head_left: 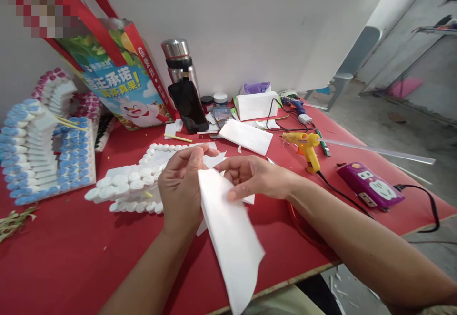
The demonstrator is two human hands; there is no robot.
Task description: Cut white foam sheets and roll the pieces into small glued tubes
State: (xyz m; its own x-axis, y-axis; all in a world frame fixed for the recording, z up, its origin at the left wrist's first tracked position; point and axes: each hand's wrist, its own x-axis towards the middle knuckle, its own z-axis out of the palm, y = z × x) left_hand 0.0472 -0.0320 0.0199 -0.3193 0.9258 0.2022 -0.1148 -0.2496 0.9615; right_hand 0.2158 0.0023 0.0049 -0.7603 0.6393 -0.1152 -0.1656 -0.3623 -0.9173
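Observation:
A long folded sheet of white paper [230, 231] hangs from my hands over the front of the red table. My left hand [183, 186] pinches its upper left corner between thumb and fingers. On the sheet's upper right side, my right hand [252, 177] has its thumb on the front face and its fingers curled behind. Just beyond my left hand lies a white piece [134, 182] built of rolled paper rounds in rows, partly hidden by that hand. More white paper sits under and behind my hands.
A yellow glue gun [303, 146] with a long clear stick and a purple power strip [369, 186] lie at right. Blue-and-white rolled-paper pieces [74, 153] stand at left. Behind are a shopping bag [132, 86], a steel flask [178, 63], a phone [187, 105] and folded paper [246, 136].

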